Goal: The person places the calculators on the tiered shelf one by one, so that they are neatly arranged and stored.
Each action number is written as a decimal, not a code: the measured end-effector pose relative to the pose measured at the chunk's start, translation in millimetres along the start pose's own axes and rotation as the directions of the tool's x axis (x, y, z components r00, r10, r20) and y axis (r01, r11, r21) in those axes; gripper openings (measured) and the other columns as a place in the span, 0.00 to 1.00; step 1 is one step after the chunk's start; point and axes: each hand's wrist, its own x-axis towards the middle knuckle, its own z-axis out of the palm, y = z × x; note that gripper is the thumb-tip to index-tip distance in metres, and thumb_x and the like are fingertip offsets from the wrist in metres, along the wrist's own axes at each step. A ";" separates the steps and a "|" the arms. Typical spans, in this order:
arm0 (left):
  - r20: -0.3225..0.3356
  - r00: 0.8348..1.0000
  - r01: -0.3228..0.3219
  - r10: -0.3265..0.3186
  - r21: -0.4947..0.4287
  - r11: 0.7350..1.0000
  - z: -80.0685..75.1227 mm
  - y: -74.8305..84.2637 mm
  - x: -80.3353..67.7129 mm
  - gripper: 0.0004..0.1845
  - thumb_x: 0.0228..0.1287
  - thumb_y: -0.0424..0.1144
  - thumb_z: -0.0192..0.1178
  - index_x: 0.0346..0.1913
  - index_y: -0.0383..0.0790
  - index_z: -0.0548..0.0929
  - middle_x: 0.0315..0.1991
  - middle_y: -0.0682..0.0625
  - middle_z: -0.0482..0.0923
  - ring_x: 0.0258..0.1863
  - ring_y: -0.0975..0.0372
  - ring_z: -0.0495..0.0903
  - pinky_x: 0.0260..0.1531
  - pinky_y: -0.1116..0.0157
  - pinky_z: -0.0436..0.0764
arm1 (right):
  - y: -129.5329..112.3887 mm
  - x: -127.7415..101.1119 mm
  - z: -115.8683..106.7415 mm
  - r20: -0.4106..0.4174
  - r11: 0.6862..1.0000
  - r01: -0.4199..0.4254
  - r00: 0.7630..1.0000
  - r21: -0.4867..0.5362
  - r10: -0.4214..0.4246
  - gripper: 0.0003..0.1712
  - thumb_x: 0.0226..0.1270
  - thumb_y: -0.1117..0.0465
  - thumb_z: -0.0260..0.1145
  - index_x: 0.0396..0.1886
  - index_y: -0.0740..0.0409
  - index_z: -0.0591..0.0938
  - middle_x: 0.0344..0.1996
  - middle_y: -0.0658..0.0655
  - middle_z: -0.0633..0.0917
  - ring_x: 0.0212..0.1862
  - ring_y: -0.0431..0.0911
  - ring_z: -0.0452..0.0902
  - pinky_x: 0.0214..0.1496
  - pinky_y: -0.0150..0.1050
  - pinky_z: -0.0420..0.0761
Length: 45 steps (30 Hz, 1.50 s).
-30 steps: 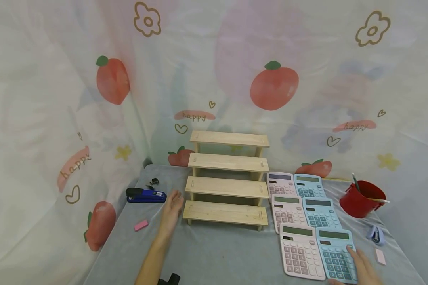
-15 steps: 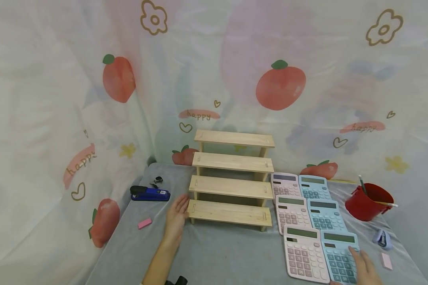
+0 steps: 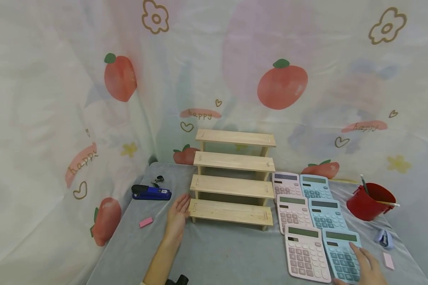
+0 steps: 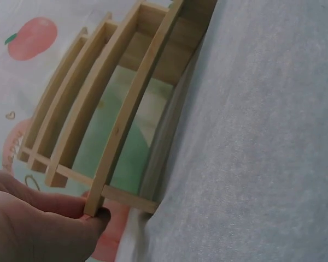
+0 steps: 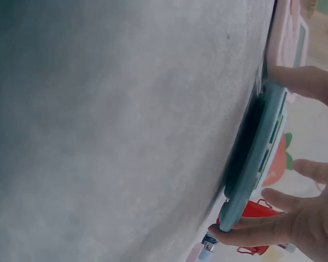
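My left hand is at the left end of the lowest shelf of a four-tier-style stepped wooden rack. In the left wrist view, thumb and fingers pinch the end of the front plank. My right hand holds the front light-blue calculator across its width. In the right wrist view, the thumb lies at one edge of that calculator and a finger at the opposite edge, with the other fingers spread above the keys. A pink calculator lies directly to its left.
More pink calculators and blue calculators lie behind, overlapping in two columns right of the rack. A red bucket with pencils, a small blue item and a pale eraser are far right. At left are a blue stapler and pink eraser.
My left hand has moved right and reached the lowest shelf's end, where its thumb and fingers now pinch. My right hand stays at the front blue calculator. The head view has shifted slightly.
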 end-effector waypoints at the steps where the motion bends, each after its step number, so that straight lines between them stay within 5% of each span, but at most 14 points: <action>1: 0.002 1.000 0.002 -0.002 -0.005 1.000 0.4 -0.3 0.0 0.41 0.55 0.08 0.40 0.77 0.19 0.55 0.77 0.24 0.58 0.78 0.39 0.58 0.73 0.53 0.61 | 1.2 -0.4 -0.9 -0.002 1.000 0.008 1.000 -0.002 -0.008 0.95 0.20 0.20 0.81 0.84 0.60 0.44 0.70 0.82 0.46 0.58 0.80 0.58 0.53 0.77 0.72; 6: 0.001 1.000 0.023 -0.023 -0.021 1.000 1.4 -0.9 -1.1 0.41 0.55 0.08 0.39 0.77 0.20 0.55 0.77 0.25 0.57 0.79 0.40 0.57 0.67 0.63 0.68 | 3.4 -4.7 -9.9 -0.022 0.998 0.054 0.998 -0.017 -0.054 0.91 0.27 0.24 0.83 0.83 0.60 0.44 0.69 0.81 0.45 0.54 0.79 0.61 0.49 0.74 0.78; 15: 0.006 1.000 0.024 -0.024 -0.031 0.999 0.7 -1.3 -2.4 0.41 0.55 0.08 0.39 0.77 0.20 0.55 0.77 0.25 0.57 0.79 0.40 0.57 0.58 0.71 0.72 | -34.1 -27.3 -43.4 -0.235 0.998 0.049 0.971 0.024 -0.042 0.86 0.30 0.35 0.87 0.85 0.57 0.47 0.72 0.79 0.48 0.60 0.79 0.56 0.47 0.74 0.76; 24: 0.001 1.000 0.030 -0.030 -0.024 0.999 -2.7 -0.2 0.6 0.40 0.58 0.09 0.39 0.77 0.20 0.54 0.78 0.27 0.57 0.79 0.41 0.57 0.58 0.71 0.72 | -83.9 -42.1 -84.8 -0.442 0.954 0.293 0.866 0.065 -0.236 0.74 0.46 0.48 0.86 0.85 0.60 0.50 0.75 0.77 0.51 0.66 0.75 0.51 0.54 0.79 0.69; 32: -0.008 0.998 0.056 -0.056 -0.026 0.998 -1.5 0.3 1.7 0.41 0.57 0.09 0.39 0.78 0.21 0.53 0.78 0.27 0.57 0.79 0.42 0.57 0.74 0.53 0.60 | -134.3 -38.1 -114.7 -0.578 0.871 0.488 0.726 0.053 -0.372 0.72 0.38 0.59 0.88 0.84 0.55 0.57 0.75 0.73 0.59 0.61 0.74 0.61 0.49 0.76 0.73; 36: 0.001 0.998 0.060 -0.060 -0.027 0.998 -1.2 -0.2 1.2 0.41 0.58 0.09 0.39 0.78 0.21 0.53 0.78 0.28 0.57 0.79 0.42 0.57 0.74 0.55 0.61 | -158.4 -30.6 -125.2 -0.602 0.827 0.560 0.677 0.048 -0.424 0.70 0.37 0.60 0.89 0.83 0.55 0.61 0.74 0.72 0.62 0.58 0.72 0.65 0.47 0.74 0.75; 45: 0.015 0.999 0.052 -0.052 -0.049 0.997 -2.2 -0.7 2.2 0.41 0.57 0.09 0.40 0.78 0.21 0.53 0.78 0.27 0.56 0.79 0.41 0.56 0.59 0.71 0.72 | -210.0 -11.5 -140.4 -0.595 0.776 0.628 0.644 0.052 -0.481 0.67 0.42 0.60 0.86 0.83 0.53 0.61 0.76 0.70 0.62 0.66 0.71 0.63 0.51 0.76 0.75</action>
